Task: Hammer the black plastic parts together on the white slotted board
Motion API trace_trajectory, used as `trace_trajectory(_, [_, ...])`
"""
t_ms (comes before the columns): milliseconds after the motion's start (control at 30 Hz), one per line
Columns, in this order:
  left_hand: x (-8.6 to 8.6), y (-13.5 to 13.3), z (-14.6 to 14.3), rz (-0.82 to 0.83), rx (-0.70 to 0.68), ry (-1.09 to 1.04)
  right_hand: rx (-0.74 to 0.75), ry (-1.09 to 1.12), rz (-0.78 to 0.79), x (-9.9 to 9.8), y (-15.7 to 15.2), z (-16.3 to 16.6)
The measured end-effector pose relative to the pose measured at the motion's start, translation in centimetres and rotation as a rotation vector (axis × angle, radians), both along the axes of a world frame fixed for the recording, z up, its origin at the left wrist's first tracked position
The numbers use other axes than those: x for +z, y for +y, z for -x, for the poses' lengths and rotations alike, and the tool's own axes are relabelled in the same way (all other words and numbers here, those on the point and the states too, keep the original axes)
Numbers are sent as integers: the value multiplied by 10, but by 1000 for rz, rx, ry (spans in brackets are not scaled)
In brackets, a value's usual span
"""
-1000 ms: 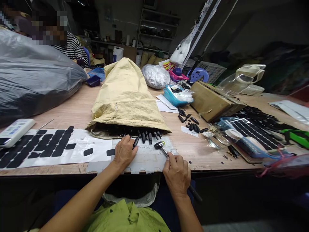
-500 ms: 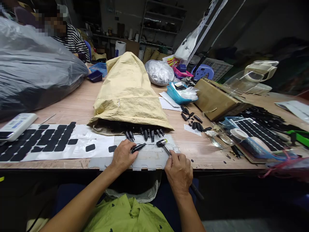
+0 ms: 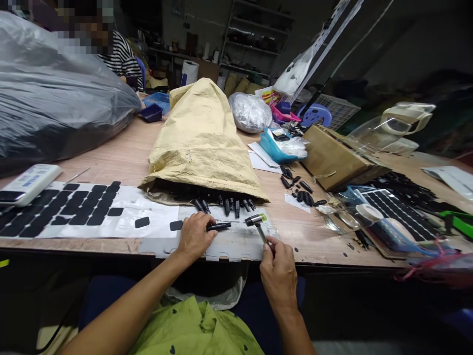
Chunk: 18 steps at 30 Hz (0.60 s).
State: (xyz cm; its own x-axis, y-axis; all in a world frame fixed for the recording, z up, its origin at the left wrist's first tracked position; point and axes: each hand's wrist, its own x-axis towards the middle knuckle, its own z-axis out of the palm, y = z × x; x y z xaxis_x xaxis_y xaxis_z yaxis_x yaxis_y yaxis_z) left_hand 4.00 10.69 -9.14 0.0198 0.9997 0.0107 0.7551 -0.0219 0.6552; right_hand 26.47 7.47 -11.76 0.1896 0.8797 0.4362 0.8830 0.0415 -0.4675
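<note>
My left hand (image 3: 196, 234) is closed on the rear end of a slim black pen-like part (image 3: 220, 226), which lies nearly level and points right over a grey board (image 3: 225, 251). My right hand (image 3: 280, 268) grips the handle of a small hammer (image 3: 255, 220) with a metal head and a yellow-green face. The hammer's head is raised slightly right of the part's tip, apart from it. Behind both hands, several short black cylindrical pieces (image 3: 237, 208) lie at the dark mouth of a large tan sack (image 3: 201, 143).
To the left are a white sheet with black rounded patches (image 3: 142, 222), a white device (image 3: 29, 183) and a big grey plastic bag (image 3: 62, 93). At right sit loose black parts (image 3: 306, 186), a blue basin (image 3: 283, 150) and a cardboard box (image 3: 340, 160). A person in striped sleeves (image 3: 123, 59) sits across.
The black part has turned from slanting up to nearly level. The hammer's head has turned slightly, and its handle is more upright. The whole view has shifted a little.
</note>
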Motion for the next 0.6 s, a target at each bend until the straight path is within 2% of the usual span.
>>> trace_trajectory(100, [-4, 0, 0, -27, 2, -16, 67, 39, -20, 8, -12, 11])
trace_trajectory(267, [-4, -1, 0, -45, 0, -7, 174, 37, 60, 12, -19, 26])
trace_trajectory(433, [-3, -1, -2, -31, 7, -17, 327, -65, -15, 18, -18, 37])
trace_trajectory(600, [-2, 2, -2, 11, 6, -29, 413, 16, -77, 22, -21, 44])
